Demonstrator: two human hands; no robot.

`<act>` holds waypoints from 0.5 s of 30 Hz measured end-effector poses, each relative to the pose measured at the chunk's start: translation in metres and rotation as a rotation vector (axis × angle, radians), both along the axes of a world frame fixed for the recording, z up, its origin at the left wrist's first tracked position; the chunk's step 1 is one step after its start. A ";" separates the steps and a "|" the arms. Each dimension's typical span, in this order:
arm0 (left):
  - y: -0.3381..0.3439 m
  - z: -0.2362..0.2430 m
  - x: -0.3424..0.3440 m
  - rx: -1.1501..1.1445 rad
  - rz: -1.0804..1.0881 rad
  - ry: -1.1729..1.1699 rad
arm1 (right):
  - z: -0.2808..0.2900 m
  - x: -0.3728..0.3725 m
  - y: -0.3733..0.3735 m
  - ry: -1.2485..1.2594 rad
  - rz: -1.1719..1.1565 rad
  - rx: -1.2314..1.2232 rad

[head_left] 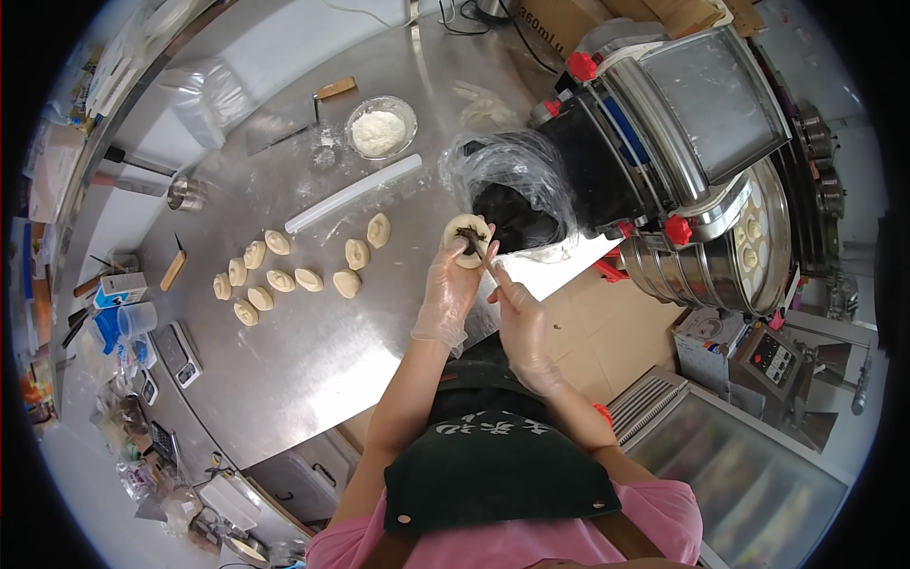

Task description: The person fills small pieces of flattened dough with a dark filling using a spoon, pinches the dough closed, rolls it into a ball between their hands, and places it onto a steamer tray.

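In my gloved left hand (446, 296) lies a round, pale dough wrapper (452, 230), cupped in the fingers over the table's front edge. Dark, shredded-looking filling (468, 234) sits in its middle. My right hand (521, 318), gloved too, is closed around a thin stick-like tool (486, 263) whose tip reaches into the filling. Just beyond the hands, a bag of clear plastic film (545, 171) holds a mass of dark filling (512, 211). To the left, several shaped dough pieces (356, 254) with pinched tops lie spaced out on the steel table (313, 360).
A white rolling pin (354, 194) lies across the table, near a bowl of white flour (377, 133) and a wood-handled blade (336, 88). A roller machine (654, 123) stands at the far right, with stacked metal steamers (701, 270) beside it. Scales (177, 353) are at the left.
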State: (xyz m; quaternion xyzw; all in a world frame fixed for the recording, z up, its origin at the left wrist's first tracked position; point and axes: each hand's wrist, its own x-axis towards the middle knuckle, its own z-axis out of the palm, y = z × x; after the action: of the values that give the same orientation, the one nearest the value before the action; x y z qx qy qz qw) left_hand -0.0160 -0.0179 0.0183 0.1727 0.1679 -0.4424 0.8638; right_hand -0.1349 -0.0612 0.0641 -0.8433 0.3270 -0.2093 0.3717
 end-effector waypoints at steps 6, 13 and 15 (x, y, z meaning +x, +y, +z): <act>-0.003 0.008 -0.002 0.045 -0.025 -0.171 | 0.006 -0.003 -0.014 -0.019 0.031 0.310; 0.004 0.005 0.006 0.091 -0.087 -0.204 | 0.017 -0.004 -0.029 0.005 0.055 0.006; 0.005 0.005 0.007 0.052 -0.096 -0.175 | 0.009 -0.005 -0.032 0.007 0.105 -0.038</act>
State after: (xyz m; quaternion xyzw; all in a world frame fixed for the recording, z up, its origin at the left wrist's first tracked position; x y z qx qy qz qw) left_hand -0.0092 -0.0131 0.0237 0.2408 0.0946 -0.4618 0.8484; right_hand -0.1401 -0.0935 0.0736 -0.8668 0.2796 -0.1928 0.3650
